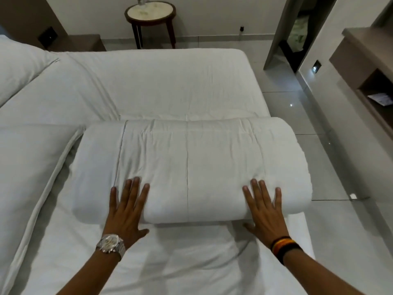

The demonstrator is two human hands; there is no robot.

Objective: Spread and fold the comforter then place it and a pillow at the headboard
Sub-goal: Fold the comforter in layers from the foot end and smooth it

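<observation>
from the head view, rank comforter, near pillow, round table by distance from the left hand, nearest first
1. Comforter: folded, under the left hand.
2. Near pillow: to its left.
3. Round table: far across the bed, by the wall.

two hands [127, 211], one folded comforter [191, 167], two pillows [27, 158], one side table [150, 12]
</observation>
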